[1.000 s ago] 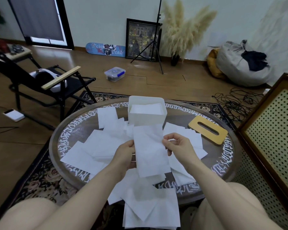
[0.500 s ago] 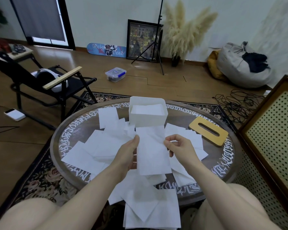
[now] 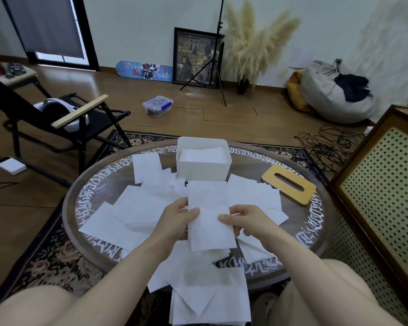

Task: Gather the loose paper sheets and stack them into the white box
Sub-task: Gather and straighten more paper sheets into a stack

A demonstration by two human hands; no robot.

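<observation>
Paper sheets (image 3: 156, 205) lie scattered over the round surface (image 3: 316, 222), many overlapping, and some hang over its near edge toward the person's lap. One sheet (image 3: 209, 215) is held up above the pile by both hands. The left hand (image 3: 178, 220) pinches its left edge with the thumb on top, and the right hand (image 3: 245, 220) pinches the right edge in the same way. I think this two-sided grip keeps the thin sheet flat and straight, so it can go neatly into the white box (image 3: 203, 167). That box stands at the far side, just behind the pile, and already contains some sheets. A wooden lid (image 3: 287, 184) with a slot lies to its right, set aside so the box is open.
</observation>
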